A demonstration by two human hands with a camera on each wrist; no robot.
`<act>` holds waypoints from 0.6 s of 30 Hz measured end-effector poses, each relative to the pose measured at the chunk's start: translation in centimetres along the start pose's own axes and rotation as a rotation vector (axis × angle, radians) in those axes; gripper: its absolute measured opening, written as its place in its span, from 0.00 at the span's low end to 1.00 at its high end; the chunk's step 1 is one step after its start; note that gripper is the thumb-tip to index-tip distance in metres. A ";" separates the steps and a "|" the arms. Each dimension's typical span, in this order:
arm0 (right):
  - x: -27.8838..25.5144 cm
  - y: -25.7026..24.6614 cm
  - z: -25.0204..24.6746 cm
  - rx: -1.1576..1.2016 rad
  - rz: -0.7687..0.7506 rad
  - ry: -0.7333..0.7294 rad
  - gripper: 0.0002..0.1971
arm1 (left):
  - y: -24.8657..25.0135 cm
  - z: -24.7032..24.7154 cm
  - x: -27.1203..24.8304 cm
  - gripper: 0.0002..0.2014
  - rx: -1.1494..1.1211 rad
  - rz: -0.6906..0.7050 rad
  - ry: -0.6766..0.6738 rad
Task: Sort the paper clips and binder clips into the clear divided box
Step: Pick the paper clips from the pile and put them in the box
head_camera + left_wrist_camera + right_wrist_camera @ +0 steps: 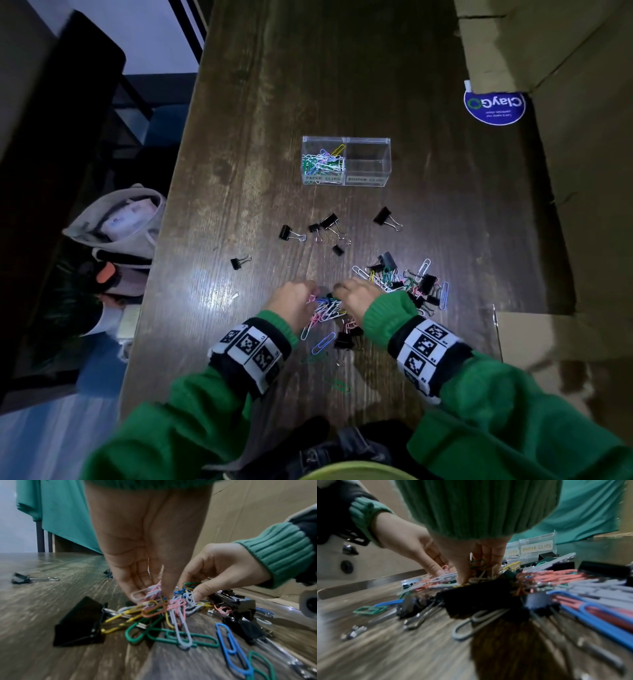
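Both hands, left and right, are pinching paper clips; beyond them, the box is holding paper clips in its left compartment only.

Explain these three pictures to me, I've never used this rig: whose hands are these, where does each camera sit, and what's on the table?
No machine here: a person in green sleeves works bare-handed. The wide top-down picture comes from a head camera; the two low, close ones come from cameras strapped to each wrist, looking along the fingers. On the wooden table stands the clear divided box: its paper-clip half holds coloured clips, its binder-clip half looks empty. Black binder clips lie scattered before it, nearer the person. The left hand and right hand both dig into the mixed pile, fingers pinching coloured paper clips. More clips sit to the right.
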State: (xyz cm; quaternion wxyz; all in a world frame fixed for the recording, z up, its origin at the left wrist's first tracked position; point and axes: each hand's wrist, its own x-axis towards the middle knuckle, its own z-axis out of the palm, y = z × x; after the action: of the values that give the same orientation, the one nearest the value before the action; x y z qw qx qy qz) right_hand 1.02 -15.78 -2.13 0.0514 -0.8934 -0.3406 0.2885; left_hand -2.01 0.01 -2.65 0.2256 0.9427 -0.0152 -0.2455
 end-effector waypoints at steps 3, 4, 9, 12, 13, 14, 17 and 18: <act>-0.1 1.1 -1.4 0.157 0.058 0.018 0.17 | -0.3 0.6 -0.4 0.18 -0.019 0.003 -0.025; -0.2 1.5 -2.1 0.214 0.098 0.031 0.17 | -0.4 0.8 -0.4 0.20 -0.003 -0.003 -0.037; 0.3 3.3 -5.7 0.429 0.251 0.085 0.14 | -0.7 0.9 0.2 0.15 0.050 -0.016 -0.059; 1.7 4.5 -9.3 0.417 0.260 0.202 0.14 | -0.8 0.7 0.4 0.13 0.060 0.000 -0.069; 2.4 4.8 -10.8 0.415 0.263 0.231 0.14 | -0.8 0.6 0.5 0.13 0.055 0.000 -0.077; 3.3 5.2 -12.3 0.410 0.257 0.256 0.14 | -0.8 0.5 0.6 0.13 0.053 0.002 -0.089; 6.7 6.3 -16.5 0.356 0.276 0.349 0.15 | -0.8 0.1 0.6 0.13 0.050 0.005 -0.104; 7.9 6.5 -17.7 0.348 0.304 0.372 0.14 | -0.8 0.0 0.5 0.13 0.047 0.002 -0.103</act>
State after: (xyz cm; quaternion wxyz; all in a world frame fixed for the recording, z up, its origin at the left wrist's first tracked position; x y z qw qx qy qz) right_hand 19.25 -13.83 6.91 0.2216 -0.9495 -0.1329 0.1781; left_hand -1.60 0.66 -3.26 0.2024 0.9339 -0.0336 -0.2928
